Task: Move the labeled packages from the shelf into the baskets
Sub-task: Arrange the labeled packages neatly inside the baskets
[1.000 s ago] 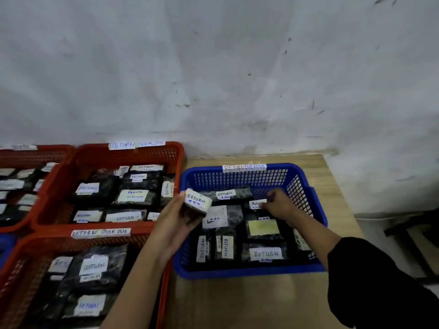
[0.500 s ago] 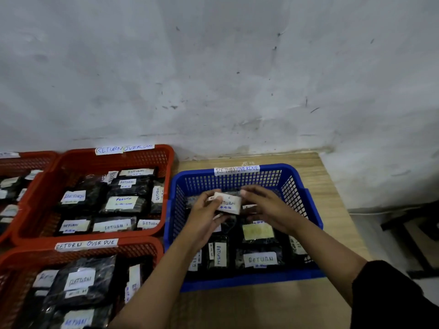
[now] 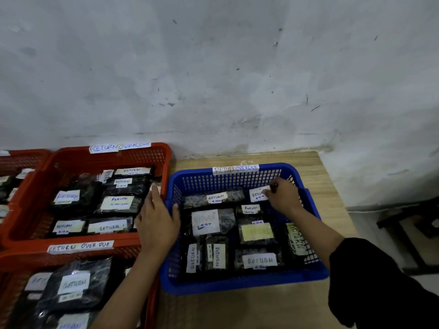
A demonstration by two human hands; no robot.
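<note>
A blue basket (image 3: 244,282) tagged "RETURN OVERDUE" stands on the wooden table and holds several dark packages with white "RETURN" labels. My right hand (image 3: 281,195) is inside its far right corner, fingers pinched on a small labeled package (image 3: 257,194) that sits low among the others. My left hand (image 3: 156,222) rests over the basket's left rim, fingers spread, holding nothing. Its fingertips reach toward the red basket beside it.
A red basket (image 3: 71,153) with labeled packages stands at the left, another red basket (image 3: 78,255) in front of it, and a third (image 3: 21,156) at the far left. A grey wall rises behind. The wooden table (image 3: 237,312) ends at the right, where a dark stool (image 3: 408,224) stands.
The small package passed from my left hand to my right, which carried it to the basket's far right corner. My left hand drew back to the basket's left rim, empty.
</note>
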